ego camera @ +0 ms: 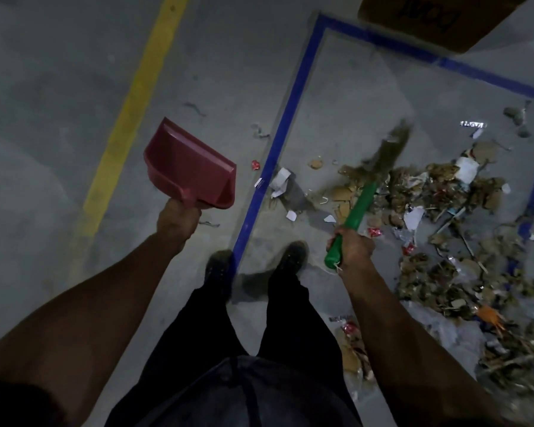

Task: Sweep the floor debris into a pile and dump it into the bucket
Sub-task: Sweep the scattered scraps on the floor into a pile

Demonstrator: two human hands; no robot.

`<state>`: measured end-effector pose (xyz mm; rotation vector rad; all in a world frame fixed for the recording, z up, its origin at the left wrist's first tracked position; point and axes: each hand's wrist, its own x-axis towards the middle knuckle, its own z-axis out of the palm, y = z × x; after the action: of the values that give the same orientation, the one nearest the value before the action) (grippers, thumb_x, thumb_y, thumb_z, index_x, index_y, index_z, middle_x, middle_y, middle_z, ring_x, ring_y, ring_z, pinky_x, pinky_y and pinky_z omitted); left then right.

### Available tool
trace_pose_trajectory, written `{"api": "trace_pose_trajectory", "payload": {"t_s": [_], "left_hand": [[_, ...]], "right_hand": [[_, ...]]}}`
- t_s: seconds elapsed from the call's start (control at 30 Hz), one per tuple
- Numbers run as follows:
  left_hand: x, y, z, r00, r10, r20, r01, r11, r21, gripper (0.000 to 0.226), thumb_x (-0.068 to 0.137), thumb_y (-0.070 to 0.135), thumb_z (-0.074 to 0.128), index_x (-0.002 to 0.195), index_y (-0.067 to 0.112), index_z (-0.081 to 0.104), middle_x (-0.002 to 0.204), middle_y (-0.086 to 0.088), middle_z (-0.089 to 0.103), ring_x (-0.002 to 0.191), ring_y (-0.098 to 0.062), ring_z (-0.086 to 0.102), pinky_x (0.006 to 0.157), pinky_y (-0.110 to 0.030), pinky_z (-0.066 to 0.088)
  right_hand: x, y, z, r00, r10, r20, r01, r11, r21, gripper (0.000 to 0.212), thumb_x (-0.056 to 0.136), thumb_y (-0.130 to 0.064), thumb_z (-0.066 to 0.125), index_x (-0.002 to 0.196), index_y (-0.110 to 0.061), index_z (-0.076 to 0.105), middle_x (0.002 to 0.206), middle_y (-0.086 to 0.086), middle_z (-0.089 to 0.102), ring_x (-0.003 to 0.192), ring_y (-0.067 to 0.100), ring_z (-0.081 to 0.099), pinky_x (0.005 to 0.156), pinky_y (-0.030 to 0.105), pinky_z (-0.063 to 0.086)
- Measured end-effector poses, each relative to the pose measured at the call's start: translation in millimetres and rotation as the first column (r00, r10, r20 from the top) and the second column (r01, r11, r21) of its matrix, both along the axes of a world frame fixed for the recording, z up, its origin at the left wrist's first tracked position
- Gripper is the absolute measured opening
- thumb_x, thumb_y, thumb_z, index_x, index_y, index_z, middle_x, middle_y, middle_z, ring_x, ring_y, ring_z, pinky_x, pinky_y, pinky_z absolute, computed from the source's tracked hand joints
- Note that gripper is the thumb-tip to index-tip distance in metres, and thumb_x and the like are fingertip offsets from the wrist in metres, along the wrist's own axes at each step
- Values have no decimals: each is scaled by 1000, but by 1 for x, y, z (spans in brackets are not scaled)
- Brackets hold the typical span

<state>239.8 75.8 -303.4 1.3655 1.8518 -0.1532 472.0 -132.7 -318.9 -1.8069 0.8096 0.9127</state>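
My left hand [177, 221] grips the handle of a red dustpan [188, 166], held above the grey concrete floor with its mouth pointing away from me. My right hand [353, 246] grips the green handle of a broom [356, 211]. Its brown bristles [392, 146] are blurred and lie at the left edge of a wide spread of debris [453, 211]: cardboard bits, paper scraps, red wrappers and sticks. No bucket is in view.
A blue tape rectangle [278, 143] frames the debris area; a yellow floor line [130, 109] runs on the left. A cardboard box [435, 16] stands at the top right. My shoes [253, 266] straddle the blue tape. Small scraps [259, 131] lie left of the tape.
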Motion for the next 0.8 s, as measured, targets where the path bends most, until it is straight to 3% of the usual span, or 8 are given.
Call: {"api": "trace_pose_trajectory", "payload": {"t_s": [0.1,0.3,0.43,0.53,0.7,0.8], "left_hand": [[-25,16,-7,1000,-12,4,12,1000,-16,43,69,34,55,102,8,62,92,-19,68,84,-38,67,72,-41,55],[-67,58,-26,986,-164,-22,163,986,-31,45,71,35,50,104,8,63,95,-22,68,84,-40,67,75,-46,56],[-90,77,-23,978,-210,-16,209,978,-25,38,79,32,56,109,9,60,99,-19,67,88,-38,64,76,-40,52],[-105,88,-24,974,-224,-34,223,975,-23,39,84,25,59,118,7,55,109,-19,63,100,-38,60,82,-38,48],[-126,97,-34,969,-243,-44,241,970,-29,39,85,23,58,120,6,53,112,-18,62,102,-38,58,81,-37,45],[-128,96,-39,966,-252,-50,250,967,-49,39,85,25,59,120,7,54,110,-17,63,99,-36,60,77,-36,45]], "right_hand": [[-39,23,14,997,48,56,-47,999,-21,15,81,2,63,71,-2,53,58,12,50,31,15,47,36,22,40],[-139,71,28,956,287,61,-290,956,43,13,82,2,63,72,-2,57,52,11,51,31,15,48,34,22,41],[-195,100,27,860,509,28,-510,860,35,7,71,-13,70,72,-8,65,65,17,65,53,29,64,54,47,56],[-219,120,22,809,587,-2,-586,808,63,9,72,-11,71,70,-7,64,59,14,62,49,29,62,53,43,54],[-232,133,15,822,556,-123,-548,831,95,16,79,-2,69,65,-2,61,43,6,56,35,19,53,39,25,44],[-226,120,6,890,421,-177,-418,907,57,19,79,-1,70,62,0,61,55,14,57,39,21,52,42,27,44]]}}
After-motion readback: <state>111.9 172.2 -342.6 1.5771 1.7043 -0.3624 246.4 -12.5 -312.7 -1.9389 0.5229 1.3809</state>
